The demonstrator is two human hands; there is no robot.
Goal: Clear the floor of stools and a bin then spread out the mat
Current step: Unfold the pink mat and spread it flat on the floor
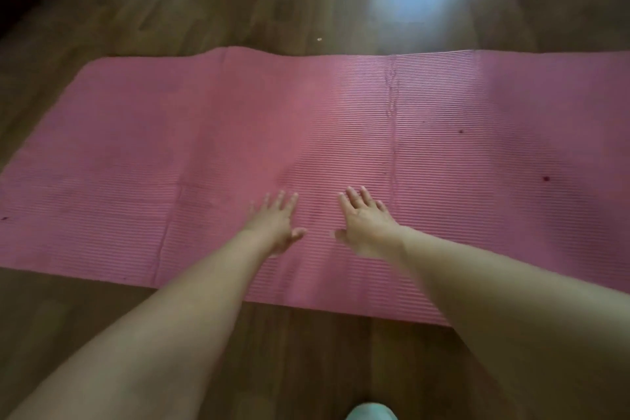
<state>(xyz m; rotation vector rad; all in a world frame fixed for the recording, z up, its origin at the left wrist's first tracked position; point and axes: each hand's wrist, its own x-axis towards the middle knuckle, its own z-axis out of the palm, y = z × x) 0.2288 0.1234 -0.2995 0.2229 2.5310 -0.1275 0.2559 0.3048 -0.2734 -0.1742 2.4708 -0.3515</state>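
Presently on view: one pink ribbed mat [204, 147], unrolled and lying flat on a dark wooden floor [272, 3], its long sides running left to right across the view, its right end passing out of the picture. Left short edge visible, slightly wavy at the far left corner. Two faint creases cross the mat from far edge to near edge, one left of centre, one right of centre; a few small dark specks mark the surface toward the right end and one at the near left edge. Left hand [276, 222]: arm extended forward, palm down, fingers [281, 198] spread, thumb out to the right, set over the mat near its near edge, about midway along the visible length. Right hand [366, 223]: arm likewise extended, palm down, fingers [354, 196] spread, thumb out to the left, close beside the left hand but apart from it. Neither hand grips anything; whether the palms press the mat or hover just above it cannot be told. Bright patch of light on the floor beyond the far edge, toward the right. A pale rounded shape [371, 412] at the bottom of the view, on bare floor short of the near edge; too cut off to identify. No brand, label or writing legible anywhere.
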